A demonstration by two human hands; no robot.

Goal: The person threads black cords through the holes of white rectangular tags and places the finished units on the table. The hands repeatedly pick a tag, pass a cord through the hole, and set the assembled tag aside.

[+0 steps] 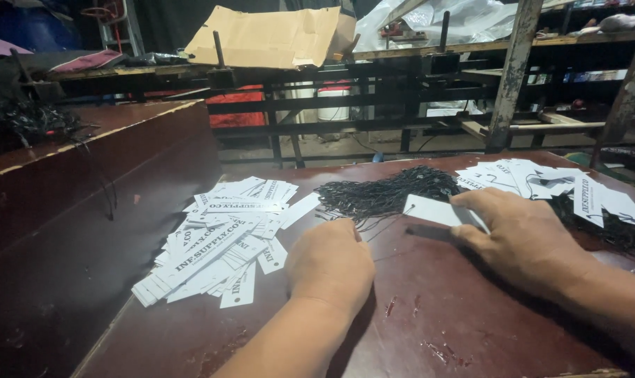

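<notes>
Two hands work on a dark red-brown surface before black metal racks and a cardboard sheet far off. White tags lie heaped at left, more tags far right. Black strings sit between. Right hand pinches one white tag; left hand rests fisted, its grip pressed together.

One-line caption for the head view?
Right hand holds a white tag, left hand at black strings; tag pile on brown table.
</notes>
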